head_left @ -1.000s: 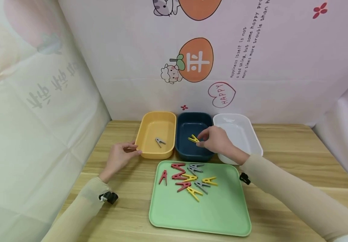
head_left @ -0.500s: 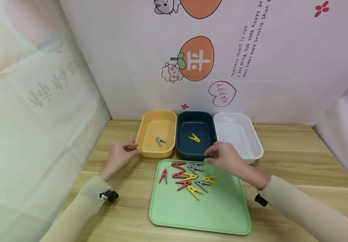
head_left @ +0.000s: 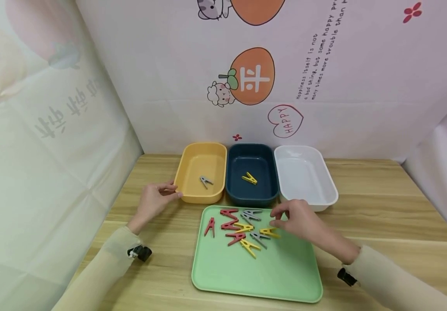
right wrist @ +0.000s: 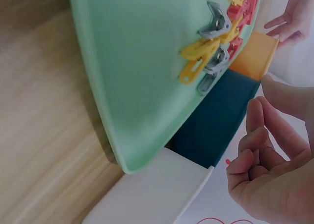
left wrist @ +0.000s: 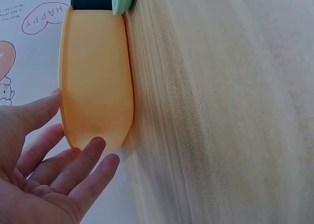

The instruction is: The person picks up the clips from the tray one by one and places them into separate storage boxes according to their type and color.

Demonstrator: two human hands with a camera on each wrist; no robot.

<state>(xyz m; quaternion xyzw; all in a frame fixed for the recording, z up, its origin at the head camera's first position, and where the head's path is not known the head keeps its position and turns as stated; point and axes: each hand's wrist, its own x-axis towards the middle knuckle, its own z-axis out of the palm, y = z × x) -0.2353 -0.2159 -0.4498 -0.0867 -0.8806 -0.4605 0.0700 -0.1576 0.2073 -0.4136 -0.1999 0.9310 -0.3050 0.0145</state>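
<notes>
My left hand [head_left: 154, 201] touches the near left corner of a yellow bin [head_left: 201, 200] with thumb and relaxed fingers; the left wrist view shows its thumb [left wrist: 55, 97] at the rim. My right hand [head_left: 299, 219] hovers over the green tray's right part, fingers loosely bent, holding nothing. Just below its fingertips lies a yellow clothespin [head_left: 268, 232]. Red clothespins [head_left: 229, 212], grey clothespins [head_left: 259, 237] and other yellow ones cluster on the green tray [head_left: 254, 280]. A grey clothespin [head_left: 206, 181] lies in the yellow bin. Another yellow clothespin [head_left: 250, 178] lies in the dark blue bin [head_left: 252, 201].
A white bin [head_left: 305, 172] stands right of the dark blue one, the three bins side by side behind the tray. A printed cloth [head_left: 169, 86] hangs behind them and along the left. Everything stands on a wooden table [head_left: 157, 268].
My right hand has let go of the yellow clothespin in the dark blue bin and moved back to the right, over the green tray. My left hand has stayed at the yellow bin.
</notes>
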